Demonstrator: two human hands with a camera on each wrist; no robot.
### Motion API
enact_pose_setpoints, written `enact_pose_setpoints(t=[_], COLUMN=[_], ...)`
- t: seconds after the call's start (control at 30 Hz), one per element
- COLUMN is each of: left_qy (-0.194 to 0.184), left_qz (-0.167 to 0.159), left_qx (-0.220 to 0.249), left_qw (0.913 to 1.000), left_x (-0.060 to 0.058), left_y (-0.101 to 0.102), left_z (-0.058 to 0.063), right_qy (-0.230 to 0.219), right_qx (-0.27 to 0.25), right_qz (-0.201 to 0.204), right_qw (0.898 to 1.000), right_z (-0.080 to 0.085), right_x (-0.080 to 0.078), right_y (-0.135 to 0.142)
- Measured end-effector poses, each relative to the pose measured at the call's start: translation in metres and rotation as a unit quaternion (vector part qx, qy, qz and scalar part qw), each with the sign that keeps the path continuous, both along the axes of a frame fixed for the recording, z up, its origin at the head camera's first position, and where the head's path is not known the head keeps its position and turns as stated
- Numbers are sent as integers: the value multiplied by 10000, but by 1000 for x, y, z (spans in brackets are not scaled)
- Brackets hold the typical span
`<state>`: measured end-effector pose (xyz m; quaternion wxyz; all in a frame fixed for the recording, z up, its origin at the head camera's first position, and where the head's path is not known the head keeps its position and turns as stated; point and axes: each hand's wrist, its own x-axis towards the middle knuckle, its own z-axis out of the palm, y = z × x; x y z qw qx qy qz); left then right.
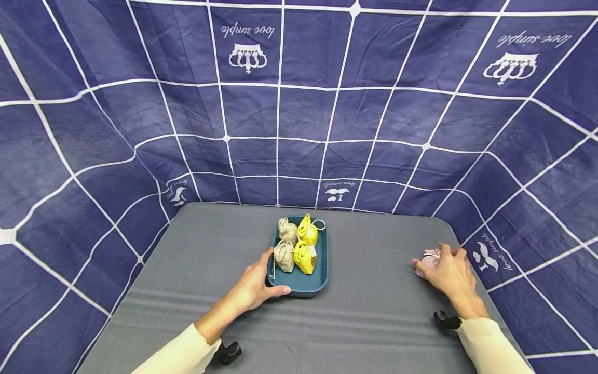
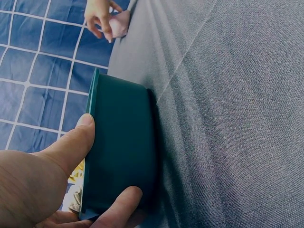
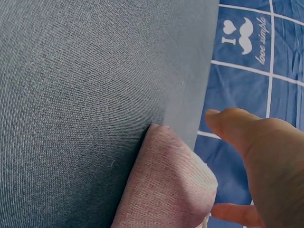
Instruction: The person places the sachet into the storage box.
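A teal plastic bin [image 1: 303, 287] stands on the grey table, holding two beige drawstring pouches [image 1: 284, 255] and two yellow drawstring pouches [image 1: 306, 257]. My left hand [image 1: 254, 283] grips its near left corner. In the left wrist view the thumb [image 2: 78, 140] lies on the rim and the fingers [image 2: 121, 206] press the outer wall. Far to the right, my right hand [image 1: 448, 272] arches over a pink drawstring pouch [image 1: 428, 259] lying on the table. The right wrist view shows the thumb [image 3: 232, 126] apart from the pink pouch [image 3: 168, 183].
The grey cloth-covered table [image 1: 374, 306] spreads between the bin and the pink pouch. A blue curtain [image 1: 308, 114] with white grid lines hangs behind and along both sides. A small metallic strip [image 1: 273, 269] lies inside the bin's left edge.
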<state>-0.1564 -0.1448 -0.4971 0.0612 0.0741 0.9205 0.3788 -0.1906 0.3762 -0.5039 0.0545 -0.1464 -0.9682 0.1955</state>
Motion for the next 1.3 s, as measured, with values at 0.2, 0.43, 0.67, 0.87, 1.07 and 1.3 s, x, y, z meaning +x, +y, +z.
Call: enact_pose_setpoints(t=[0.2,0.43,0.67,0.87,1.07,1.3], left_qy=[-48,33,105,67,38,12], left_qz=[11,-2,-36,-13,-1,17], left_qx=[-11,27,85,75,-2,-38], left_qw=[10000,10000,9999,9999,10000,10000], left_x=[0,1,2,2,0,1], left_y=[1,1,1,1,2,2], left_z=[0,-1,-1,0,0,1], right_qy=[-121,158,1241,1193,1192,1301], right_qx=[139,228,245,248,426,433], right_qz=[333,1121,2909,3414,3713,3821], right_qw=[9993,9933,9483,9320,9198,9139], right_z=[-2,-8,-15,-12,-9,-6], right_x=[-1,-5,-15,-18,-23,-23], right_y=[8,12,17,20,24,21])
